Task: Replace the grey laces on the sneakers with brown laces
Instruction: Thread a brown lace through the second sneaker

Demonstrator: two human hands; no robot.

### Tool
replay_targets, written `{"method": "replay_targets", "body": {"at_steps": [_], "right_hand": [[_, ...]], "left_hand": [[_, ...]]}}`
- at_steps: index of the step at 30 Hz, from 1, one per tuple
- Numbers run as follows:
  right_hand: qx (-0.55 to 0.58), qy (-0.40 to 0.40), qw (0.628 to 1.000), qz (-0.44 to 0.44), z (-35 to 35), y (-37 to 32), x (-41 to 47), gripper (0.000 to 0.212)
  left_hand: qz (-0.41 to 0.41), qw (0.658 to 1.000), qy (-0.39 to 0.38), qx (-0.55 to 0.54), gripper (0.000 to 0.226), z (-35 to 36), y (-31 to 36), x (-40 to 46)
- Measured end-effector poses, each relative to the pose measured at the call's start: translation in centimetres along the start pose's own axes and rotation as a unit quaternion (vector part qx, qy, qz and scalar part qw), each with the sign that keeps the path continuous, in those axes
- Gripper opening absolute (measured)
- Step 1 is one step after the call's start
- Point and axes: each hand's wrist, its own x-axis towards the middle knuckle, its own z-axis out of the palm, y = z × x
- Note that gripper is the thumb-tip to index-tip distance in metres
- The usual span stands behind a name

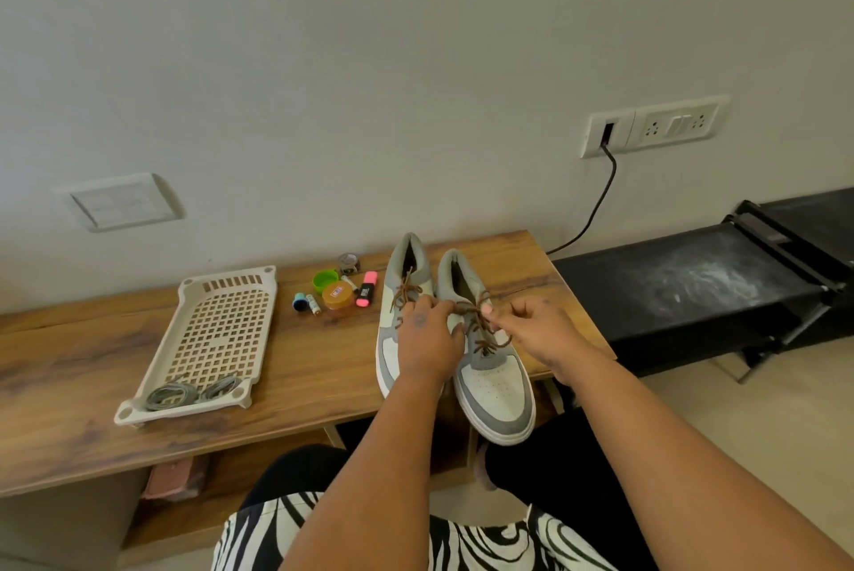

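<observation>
Two grey-and-white sneakers stand side by side on the wooden table (286, 367), toes toward me. The left sneaker (393, 339) carries a brown lace tied in a bow. The right sneaker (494, 390) is laced with a brown lace (480, 330) up its tongue. My left hand (427, 339) lies over the left sneaker and pinches one end of that lace. My right hand (538, 330) pinches the other end just right of the eyelets. Two bundles of grey laces (189, 392) lie at the near end of a cream perforated tray (208, 330).
Between tray and sneakers sit small items: a green lid (324, 280), an orange-lidded jar (337, 295), a pink highlighter (366, 288), a small battery (313, 304). A black stand (693, 288) is at the right. A black cable (596, 205) runs from a wall socket.
</observation>
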Motion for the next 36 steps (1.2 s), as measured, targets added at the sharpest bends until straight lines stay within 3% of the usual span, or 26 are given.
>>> {"method": "replay_targets", "body": {"at_steps": [4,11,17,22,36], "right_hand": [[-0.067,0.051,0.996,-0.014,-0.1,0.6,1.3,0.007],[-0.092,0.1,0.989,-0.063,2.2,0.6,2.0,0.018],[-0.127,0.149,0.978,-0.066,3.4,1.1,1.8,0.01],[-0.161,0.143,0.976,-0.024,3.4,1.4,2.2,0.014],[-0.185,0.062,0.98,-0.045,3.7,0.9,2.5,0.021]], "left_hand": [[0.051,0.998,0.021,-0.035,0.025,-0.2,0.6,0.4],[0.063,0.995,0.054,-0.052,0.018,0.6,0.8,1.0],[0.083,0.994,0.071,-0.025,0.007,0.9,0.5,1.3],[0.081,0.995,0.058,-0.03,0.004,1.1,0.3,1.5],[0.054,0.994,0.034,-0.091,0.014,1.2,0.2,1.5]]}}
